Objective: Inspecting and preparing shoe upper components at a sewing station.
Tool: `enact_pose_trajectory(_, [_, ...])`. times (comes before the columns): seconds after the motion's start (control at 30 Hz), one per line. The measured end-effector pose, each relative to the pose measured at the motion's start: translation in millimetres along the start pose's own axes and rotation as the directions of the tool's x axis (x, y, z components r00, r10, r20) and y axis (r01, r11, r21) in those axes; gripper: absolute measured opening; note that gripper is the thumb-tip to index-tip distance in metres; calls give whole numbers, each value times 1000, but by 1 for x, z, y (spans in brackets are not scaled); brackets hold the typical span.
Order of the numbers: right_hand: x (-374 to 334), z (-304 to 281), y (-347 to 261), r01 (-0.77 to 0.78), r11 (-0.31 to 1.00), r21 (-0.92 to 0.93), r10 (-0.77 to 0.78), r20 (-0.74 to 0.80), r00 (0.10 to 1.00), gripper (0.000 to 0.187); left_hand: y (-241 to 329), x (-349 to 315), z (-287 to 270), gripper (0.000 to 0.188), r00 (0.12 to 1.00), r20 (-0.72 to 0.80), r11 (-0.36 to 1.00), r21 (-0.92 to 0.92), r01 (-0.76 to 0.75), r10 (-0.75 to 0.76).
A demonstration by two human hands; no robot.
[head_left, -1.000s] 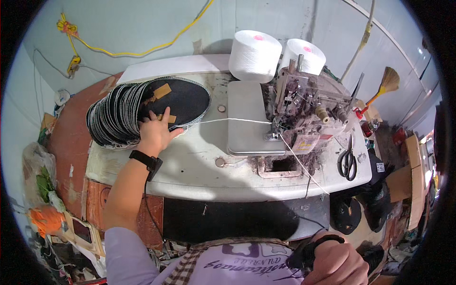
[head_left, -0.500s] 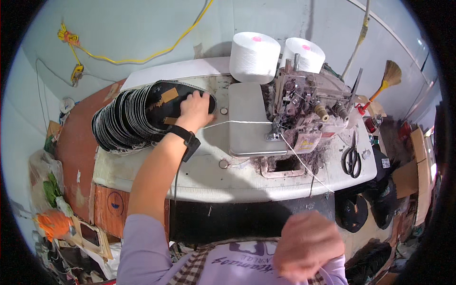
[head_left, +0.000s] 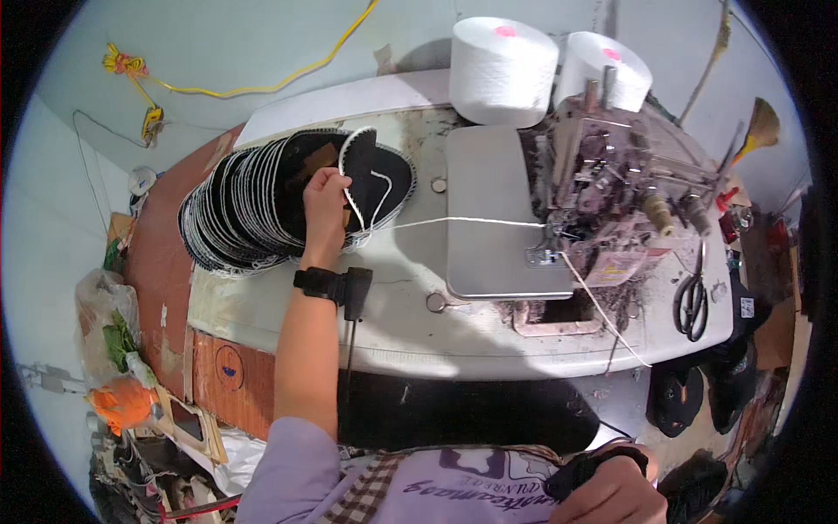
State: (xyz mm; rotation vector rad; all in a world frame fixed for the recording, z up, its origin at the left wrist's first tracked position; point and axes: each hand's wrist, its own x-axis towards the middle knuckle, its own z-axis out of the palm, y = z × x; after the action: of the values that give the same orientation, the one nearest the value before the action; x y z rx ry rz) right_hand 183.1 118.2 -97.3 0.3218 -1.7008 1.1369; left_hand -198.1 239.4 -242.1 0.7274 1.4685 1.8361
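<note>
Left hand [head_left: 325, 203] pinches top black piece [head_left: 371, 175] off the stack [head_left: 240, 214]: lift by its white-stitched edge, one pc only. Right hand [head_left: 615, 493] sits low near your lap; can't tell its grip.

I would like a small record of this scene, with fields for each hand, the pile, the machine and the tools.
left hand: lifts a black piece with white edge off the pile
right hand: low, near the body, off the table
pile: black pieces, fanned, left on the table
machine: right of pile, white thread runs to it
cones: two, white, behind machine
scissors: right table edge
</note>
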Motion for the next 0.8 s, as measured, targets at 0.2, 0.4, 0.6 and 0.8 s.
enact_pose_trajectory(0.2, [13,-12,21,-25,997,73,16,120,993,18,2,-14,12,13,999,-31,972,-228,-50,44])
enact_pose_trajectory(0.4, [18,-15,41,-17,991,136,-18,253,967,18,6,-17,6,13,998,-49,962,-266,-59,47])
enact_pose_trajectory(0.6, [20,-12,50,-40,983,180,-9,265,964,21,-3,-12,5,10,999,-20,973,-227,-42,38])
enact_pose_trajectory(0.8, [20,-9,57,-44,977,210,-7,238,971,22,-3,-14,3,12,998,-31,966,-251,-59,53])
